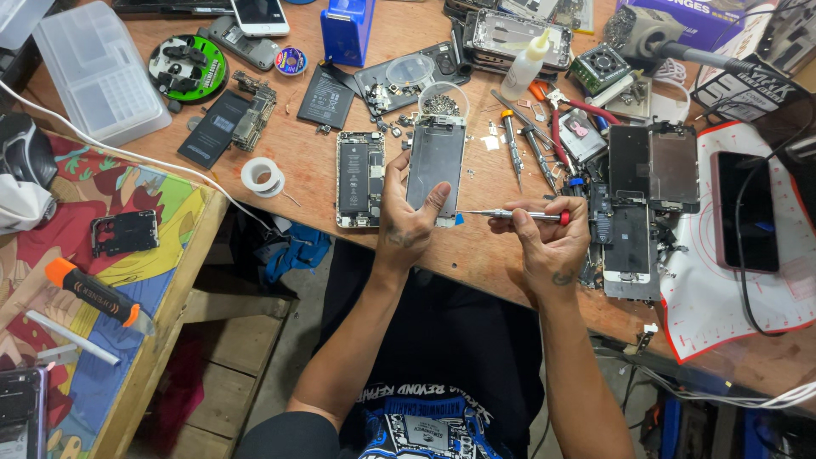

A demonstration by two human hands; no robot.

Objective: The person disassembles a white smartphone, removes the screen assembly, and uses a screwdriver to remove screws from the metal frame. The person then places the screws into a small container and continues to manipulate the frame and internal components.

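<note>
A worn, orange-brown wooden counter [399, 263] runs across the view from ten o'clock to four o'clock, its near edge slanting down toward the right. At eight o'clock a lower wooden side table [183, 280] juts in, its top covered with a bright cartoon-printed cloth [174, 255] in red, green, yellow and blue. Between the two, at seven o'clock, plain timber planks [225, 374] form a frame under the table, over a dim grey floor [293, 357]. Light falls evenly from above, with soft shadows. At four o'clock a white silicone mat with red edging [722, 314] overlies the counter.
</note>
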